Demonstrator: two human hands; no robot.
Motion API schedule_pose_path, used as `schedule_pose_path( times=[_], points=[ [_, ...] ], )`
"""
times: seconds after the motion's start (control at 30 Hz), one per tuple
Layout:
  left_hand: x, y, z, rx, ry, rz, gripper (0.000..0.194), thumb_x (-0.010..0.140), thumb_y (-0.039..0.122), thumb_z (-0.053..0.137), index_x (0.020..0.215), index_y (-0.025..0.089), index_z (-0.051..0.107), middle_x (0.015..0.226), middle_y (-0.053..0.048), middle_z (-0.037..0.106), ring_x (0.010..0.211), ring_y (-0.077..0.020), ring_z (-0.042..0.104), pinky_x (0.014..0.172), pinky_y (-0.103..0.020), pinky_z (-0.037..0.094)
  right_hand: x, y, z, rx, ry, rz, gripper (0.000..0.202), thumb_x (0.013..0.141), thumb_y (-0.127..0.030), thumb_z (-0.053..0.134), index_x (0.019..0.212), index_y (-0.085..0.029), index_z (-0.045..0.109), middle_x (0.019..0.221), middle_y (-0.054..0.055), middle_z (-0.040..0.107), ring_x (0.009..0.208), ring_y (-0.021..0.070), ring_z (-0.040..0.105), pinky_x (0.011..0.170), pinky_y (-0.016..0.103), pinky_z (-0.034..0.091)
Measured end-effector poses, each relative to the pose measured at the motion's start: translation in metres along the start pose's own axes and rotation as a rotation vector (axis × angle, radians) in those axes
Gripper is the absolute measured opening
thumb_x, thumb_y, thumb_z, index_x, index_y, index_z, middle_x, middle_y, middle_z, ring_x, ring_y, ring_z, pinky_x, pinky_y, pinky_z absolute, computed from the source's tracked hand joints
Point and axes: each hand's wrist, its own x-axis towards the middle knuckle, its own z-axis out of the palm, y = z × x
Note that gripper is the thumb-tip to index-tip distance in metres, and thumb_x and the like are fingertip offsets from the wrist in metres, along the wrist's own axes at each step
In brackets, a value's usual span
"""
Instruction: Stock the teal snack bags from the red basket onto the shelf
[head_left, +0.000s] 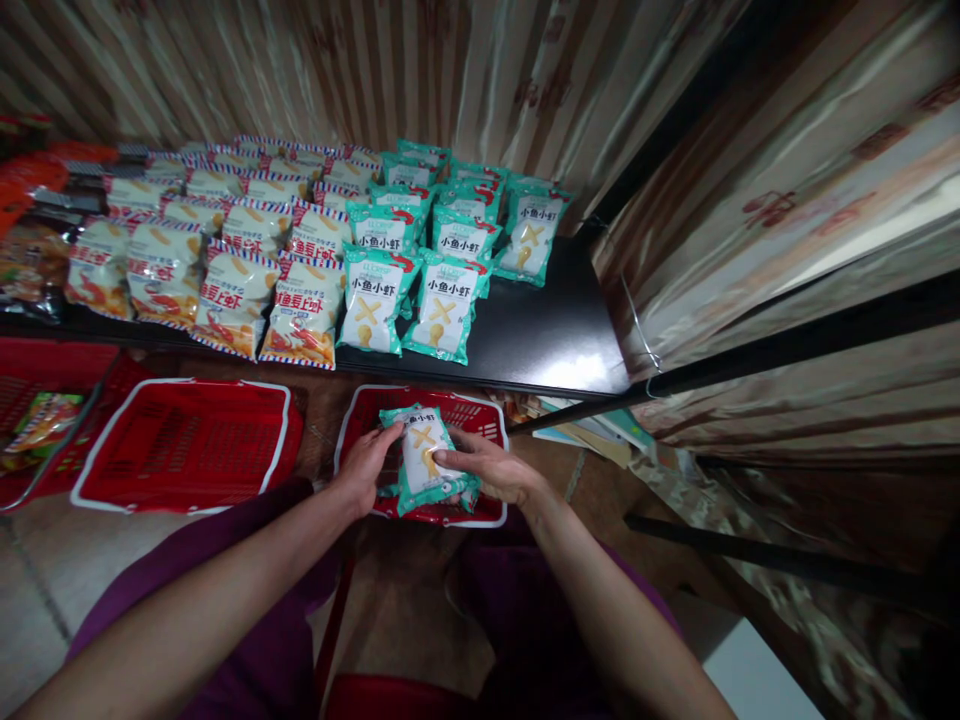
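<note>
Between my two hands is a teal-and-white snack bag [422,450], held over a red basket [345,425] with a white rim. My left hand [366,466] grips its left edge, thumb on the front near the top. My right hand [491,465] holds the right side, thumb pressed on the front. More teal packaging shows beneath the held bag in the basket, partly hidden by it and my hands. On the black shelf [551,335] above, matching teal snack bags [442,305] stand in rows, with one bag [531,232] at the right end.
Cream snack bags with striped edges [304,310] fill the shelf's middle left, and orange and brown packages [34,255] lie far left. Another red basket [180,440] sits to the left, beside one holding colourful packets [45,425]. Black metal bars [795,345] and a patterned curtain [840,170] border the right.
</note>
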Motion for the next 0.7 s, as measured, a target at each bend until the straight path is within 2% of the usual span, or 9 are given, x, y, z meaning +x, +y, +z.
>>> schedule_pose_path(
  times=[0.07, 0.17, 0.3, 0.4, 0.47, 0.57, 0.63, 0.7],
  points=[
    [0.0, 0.0, 0.0, -0.034, -0.035, -0.039, 0.039, 0.064, 0.044, 0.076, 0.091, 0.016, 0.07, 0.097, -0.009, 0.073, 0.083, -0.0228, 0.068, 0.071, -0.033, 0.053, -0.001, 0.0, 0.0, -0.005, -0.004, 0.028, 0.049, 0.066, -0.036, 0.081, 0.104, -0.016, 0.058, 0.076, 0.0, 0.068, 0.051, 0.0092, 0.061, 0.043, 0.018, 0.052],
    [0.0, 0.0, -0.001, -0.036, -0.041, -0.082, 0.034, 0.067, 0.04, 0.074, 0.09, 0.016, 0.069, 0.092, -0.009, 0.074, 0.078, -0.0221, 0.069, 0.069, -0.033, 0.053, -0.002, -0.002, 0.001, -0.022, 0.001, 0.048, 0.045, 0.067, -0.037, 0.079, 0.1, -0.015, 0.059, 0.068, -0.002, 0.065, 0.044, 0.0071, 0.056, 0.037, 0.016, 0.047],
    [0.0, 0.002, 0.0, -0.019, -0.037, -0.128, 0.032, 0.073, 0.04, 0.068, 0.094, 0.016, 0.069, 0.088, -0.008, 0.074, 0.073, -0.0213, 0.068, 0.062, -0.032, 0.052, -0.002, -0.003, -0.001, -0.073, 0.001, 0.057, 0.043, 0.071, -0.04, 0.075, 0.102, -0.015, 0.058, 0.065, -0.002, 0.064, 0.042, 0.0075, 0.055, 0.035, 0.015, 0.043],
    [-0.002, 0.003, 0.0, -0.012, -0.078, -0.129, 0.033, 0.073, 0.043, 0.066, 0.094, 0.018, 0.068, 0.086, -0.007, 0.073, 0.068, -0.02, 0.067, 0.057, -0.03, 0.051, -0.005, -0.005, -0.005, -0.128, -0.044, 0.048, 0.055, 0.07, -0.041, 0.076, 0.113, -0.016, 0.054, 0.07, -0.002, 0.066, 0.044, 0.0083, 0.056, 0.038, 0.017, 0.044],
    [-0.005, 0.004, -0.001, -0.026, -0.134, -0.098, 0.032, 0.072, 0.042, 0.067, 0.093, 0.018, 0.068, 0.088, -0.006, 0.073, 0.068, -0.0185, 0.066, 0.058, -0.029, 0.05, -0.008, -0.008, -0.009, -0.171, -0.073, 0.022, 0.062, 0.068, -0.04, 0.078, 0.118, -0.017, 0.052, 0.079, 0.0, 0.068, 0.051, 0.0093, 0.06, 0.046, 0.019, 0.049],
    [-0.011, 0.007, -0.004, -0.034, -0.24, -0.027, 0.031, 0.07, 0.039, 0.07, 0.091, 0.017, 0.067, 0.089, -0.006, 0.073, 0.071, -0.018, 0.065, 0.063, -0.029, 0.051, -0.014, -0.013, -0.017, -0.232, -0.092, -0.042, 0.067, 0.063, -0.036, 0.083, 0.119, -0.016, 0.054, 0.096, 0.004, 0.07, 0.074, 0.0133, 0.066, 0.064, 0.021, 0.053],
    [-0.015, 0.009, -0.005, -0.005, -0.298, -0.005, 0.033, 0.068, 0.038, 0.073, 0.093, 0.017, 0.067, 0.089, -0.007, 0.073, 0.073, -0.0194, 0.065, 0.065, -0.031, 0.051, -0.016, -0.015, -0.023, -0.288, -0.147, -0.047, 0.07, 0.061, -0.033, 0.084, 0.122, -0.016, 0.053, 0.105, 0.006, 0.069, 0.089, 0.0166, 0.066, 0.073, 0.023, 0.053],
    [-0.018, 0.012, -0.007, 0.03, -0.327, -0.002, 0.037, 0.065, 0.037, 0.075, 0.095, 0.017, 0.067, 0.09, -0.007, 0.073, 0.077, -0.0213, 0.066, 0.066, -0.032, 0.051, -0.018, -0.016, -0.027, -0.326, -0.22, -0.022, 0.075, 0.061, -0.032, 0.084, 0.127, -0.018, 0.051, 0.109, 0.007, 0.069, 0.095, 0.0191, 0.066, 0.078, 0.026, 0.053]
  ],
)
